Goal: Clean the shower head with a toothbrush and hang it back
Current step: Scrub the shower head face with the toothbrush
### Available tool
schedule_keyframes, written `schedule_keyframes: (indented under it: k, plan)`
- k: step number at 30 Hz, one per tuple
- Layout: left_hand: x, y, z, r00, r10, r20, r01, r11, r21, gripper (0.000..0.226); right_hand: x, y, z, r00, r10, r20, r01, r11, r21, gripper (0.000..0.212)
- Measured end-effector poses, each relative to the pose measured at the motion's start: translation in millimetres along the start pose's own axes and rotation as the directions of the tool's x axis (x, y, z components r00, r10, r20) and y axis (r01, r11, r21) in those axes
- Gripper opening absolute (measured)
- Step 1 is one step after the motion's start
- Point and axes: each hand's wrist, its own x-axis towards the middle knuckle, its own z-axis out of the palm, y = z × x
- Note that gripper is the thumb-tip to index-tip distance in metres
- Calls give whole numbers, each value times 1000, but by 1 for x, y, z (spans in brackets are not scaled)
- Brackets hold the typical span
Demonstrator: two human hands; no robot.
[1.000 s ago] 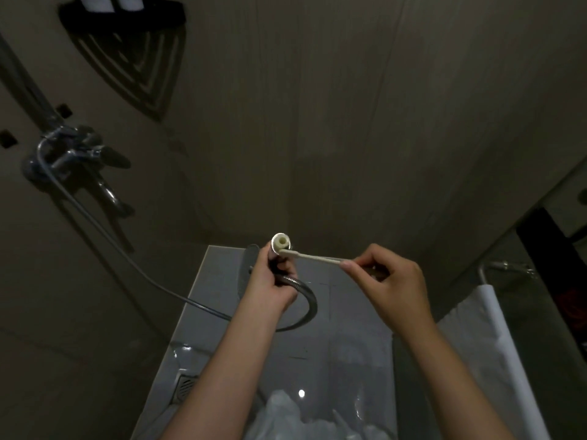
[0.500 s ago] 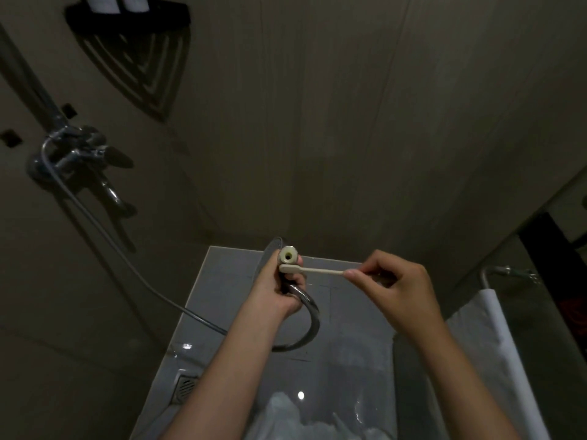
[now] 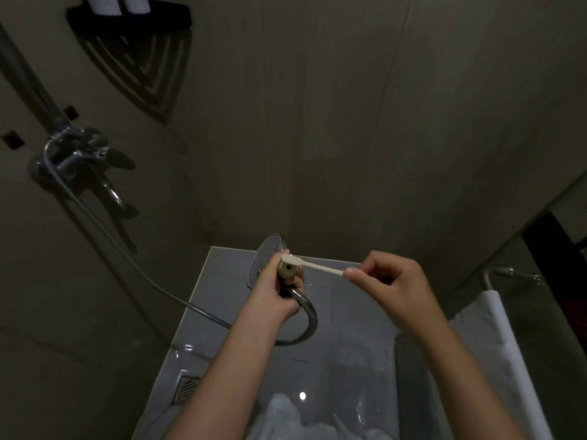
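1. Fingers [image 3: 351, 274] of the right hand [image 3: 390, 287] pinch the toothbrush [image 3: 313, 265] by the end of its handle; the left hand [image 3: 279, 290] is clamped around the neck of the shower head [image 3: 265, 258].
2. Its spray face is turned away to the left, held over the shower floor [image 3: 349, 312], with the hose [image 3: 127, 258] running back to the mixer tap [image 3: 79, 157] on the wall.
3. Bristles rest at the top of the round fitting [image 3: 287, 267] beside the left thumb.
4. Judged step: scrubbing, well before rehanging.
5. Next move likely calls for short strokes with a firm left-hand grip, then turning the spray face towards the brush.
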Motion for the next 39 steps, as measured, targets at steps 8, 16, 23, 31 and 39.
schedule_keyframes:
  k: [8, 16, 23, 31, 39]
  plan:
    - [-1, -2, 2, 1000, 18, -18, -18, 1000, -17, 25, 3, 0, 0, 999, -5, -44, 6, 1000, 1, 26]
    - [4, 3, -4, 999, 23, -30, -24, 998, -49, 24, 5, 6, -4, 997, 37, 64, -36, 999, -8, 29]
    - [3, 0, -4, 996, 63, -62, -60, 997, 50, 19, 10, 7, -4, 994, 45, -104, -53, 995, -81, 30]
    - [0, -1, -5, 994, 110, 20, -111, 956, 272, 14, 16, 8, 10, 959, 280, 39, -283, 950, 132, 26]
    - [0, -8, -7, 981, 190, 31, -190, 925, 329, 15, 20, 4, 42, 873, 448, 191, -486, 773, 409, 29]
